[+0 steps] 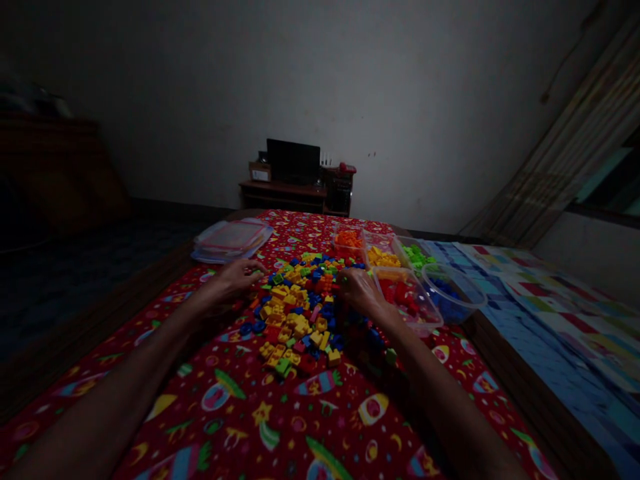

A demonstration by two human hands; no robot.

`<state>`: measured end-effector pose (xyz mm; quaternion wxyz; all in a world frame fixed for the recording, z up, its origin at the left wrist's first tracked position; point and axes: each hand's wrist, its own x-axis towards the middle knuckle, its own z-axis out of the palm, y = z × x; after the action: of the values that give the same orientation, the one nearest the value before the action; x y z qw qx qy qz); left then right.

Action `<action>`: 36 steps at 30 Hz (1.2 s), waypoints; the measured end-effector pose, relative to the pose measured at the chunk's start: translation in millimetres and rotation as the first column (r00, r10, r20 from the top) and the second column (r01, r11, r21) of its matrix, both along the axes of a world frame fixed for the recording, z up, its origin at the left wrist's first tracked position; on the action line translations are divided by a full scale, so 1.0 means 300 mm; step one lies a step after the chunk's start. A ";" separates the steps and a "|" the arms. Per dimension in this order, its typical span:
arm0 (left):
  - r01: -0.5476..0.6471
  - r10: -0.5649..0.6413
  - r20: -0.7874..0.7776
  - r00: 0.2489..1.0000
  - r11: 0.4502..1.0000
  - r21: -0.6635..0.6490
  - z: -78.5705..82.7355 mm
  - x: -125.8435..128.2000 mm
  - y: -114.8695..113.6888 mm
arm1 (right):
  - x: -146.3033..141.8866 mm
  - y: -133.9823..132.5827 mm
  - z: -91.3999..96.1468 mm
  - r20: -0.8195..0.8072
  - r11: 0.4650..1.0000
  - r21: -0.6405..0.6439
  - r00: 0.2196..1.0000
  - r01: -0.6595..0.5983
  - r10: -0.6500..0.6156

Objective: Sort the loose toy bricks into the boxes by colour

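Note:
A loose pile of toy building blocks [295,320], mostly yellow with blue, red and green ones, lies on a red patterned cloth [235,427]. At the pile's left edge is my left hand [239,275], its fingers bent and closed around a small green block [257,271]. My right hand [363,291] reaches down over the right side of the pile with curled fingers. Its fingertips are in shadow, so what they hold cannot be made out. Right of it stands a clear tub of red blocks [430,317].
Behind are clear tubs of orange blocks [349,240], yellow blocks [383,257] and green blocks [417,257]. A round tub [475,300] at the right holds blue ones. Stacked lids [233,239] lie at the back left. A monitor [293,161] stands by the far wall.

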<state>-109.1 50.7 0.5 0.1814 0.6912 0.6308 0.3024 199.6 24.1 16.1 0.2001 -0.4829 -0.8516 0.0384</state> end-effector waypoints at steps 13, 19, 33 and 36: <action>0.077 -0.083 -0.097 0.992 0.995 -0.064 -0.038 0.007 0.009 | -0.009 -0.016 0.010 -0.101 0.988 0.122 0.989 -0.097 0.110; 0.023 -0.021 0.046 0.999 0.999 -0.039 -0.008 0.025 0.020 | -0.010 -0.015 0.004 -0.107 0.979 0.164 0.984 -0.124 0.143; 0.116 -0.103 -0.130 0.986 0.989 0.096 -0.022 0.110 0.001 | -0.013 -0.002 -0.046 -0.158 0.946 0.240 0.953 -0.217 0.259; 0.177 -0.178 0.030 0.984 0.984 0.026 0.012 0.154 -0.019 | -0.023 -0.018 -0.029 -0.221 0.953 0.212 0.940 -0.215 0.262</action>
<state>-63.0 44.9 4.0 0.2097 0.7418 0.5600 0.3036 192.8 18.7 7.5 0.3420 -0.3465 -0.8724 0.0427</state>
